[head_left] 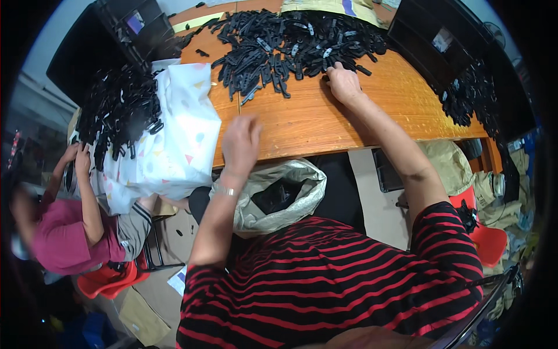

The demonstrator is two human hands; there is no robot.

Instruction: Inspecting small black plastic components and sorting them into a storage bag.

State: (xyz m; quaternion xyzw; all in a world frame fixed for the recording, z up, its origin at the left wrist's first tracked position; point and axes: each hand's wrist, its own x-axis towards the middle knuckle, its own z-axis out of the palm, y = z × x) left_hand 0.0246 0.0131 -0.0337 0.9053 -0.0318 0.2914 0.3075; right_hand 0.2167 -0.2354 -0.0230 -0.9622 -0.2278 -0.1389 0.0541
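Note:
A broad heap of small black plastic parts covers the far side of the wooden table. At the heap's near right edge is my right hand, its fingers bent and closed on a black plastic part, mostly hidden by the fingers. Nearer to me, my left hand hangs over the table's front edge, smeared by motion. Whether its fingers hold anything does not show. Below it, at my lap, a whitish woven sack gapes with black parts inside.
Left, a white patterned plastic sheet lies beside another black heap, where a person in a maroon shirt works with both hands. Dark bins stand at the far left and right. A red chair is at right.

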